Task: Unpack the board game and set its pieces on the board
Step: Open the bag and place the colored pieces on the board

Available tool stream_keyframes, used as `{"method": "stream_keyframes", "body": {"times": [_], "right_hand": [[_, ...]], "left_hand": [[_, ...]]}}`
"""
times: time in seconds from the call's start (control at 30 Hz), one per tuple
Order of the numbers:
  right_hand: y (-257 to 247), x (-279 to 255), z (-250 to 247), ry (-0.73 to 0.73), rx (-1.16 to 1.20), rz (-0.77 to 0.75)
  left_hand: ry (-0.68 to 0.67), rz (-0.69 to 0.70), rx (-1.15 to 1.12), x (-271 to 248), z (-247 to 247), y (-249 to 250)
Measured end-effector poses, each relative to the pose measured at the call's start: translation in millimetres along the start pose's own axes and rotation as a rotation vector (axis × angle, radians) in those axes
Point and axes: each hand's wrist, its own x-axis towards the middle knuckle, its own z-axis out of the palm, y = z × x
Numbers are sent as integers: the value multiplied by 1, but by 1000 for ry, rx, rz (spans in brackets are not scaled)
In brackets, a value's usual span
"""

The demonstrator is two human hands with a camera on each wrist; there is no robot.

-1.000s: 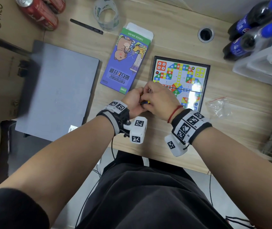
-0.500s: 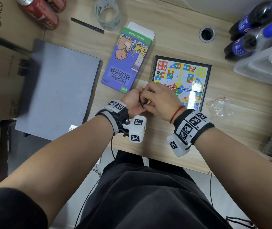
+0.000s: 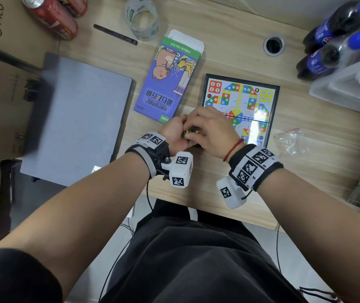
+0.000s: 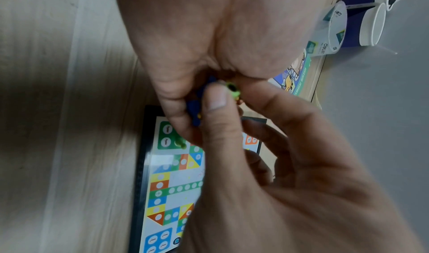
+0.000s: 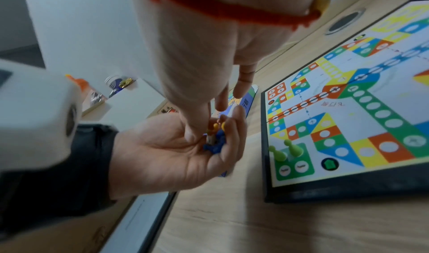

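Cupping a small heap of coloured plastic pawns (image 5: 214, 141) in its palm, the left hand (image 5: 167, 152) sits just in front of the near-left corner of the square, black-framed, multicoloured game board (image 3: 260, 99), which lies unfolded on the pale wooden table (image 3: 229, 36). The right hand (image 3: 212, 132) reaches down into that palm, its thumb and fingertips (image 4: 217, 99) pinching among the pawns; a green pawn (image 4: 232, 90) shows right at the pinch, with blue and yellow ones beneath.

Judging by the layout, the unpacking itself is done. The purple cardboard game box (image 3: 170, 82) lies flat beside the board with its end flap open, and a crumpled clear zip bag (image 3: 290, 141) rests to the board's right. Placement has only begun: two light-green pawns (image 5: 286, 149) stand upright in the green corner square, whose other two circles are bare. The red, yellow and blue corners show no pawns. What probably remains is the rest of the green set, then the other three colours, all drawn from the left palm.
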Motion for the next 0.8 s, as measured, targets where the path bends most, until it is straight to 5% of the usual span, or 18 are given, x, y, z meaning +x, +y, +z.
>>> {"method": "stream_keyframes", "body": {"times": [0.13,0.23,0.4,0.8], "right_hand": [[1,0,-11,118,235,185],[19,-9,-18,177,199,270],[44,-38,-9,84,24,366],[49,-45,25,-40,69,513]], "left_hand": [[30,-1,27,2,-4,-1],[85,1,72,4,-9,-3],[162,45,91,9,-17,-10],[221,53,125,13,-22,-21]]}}
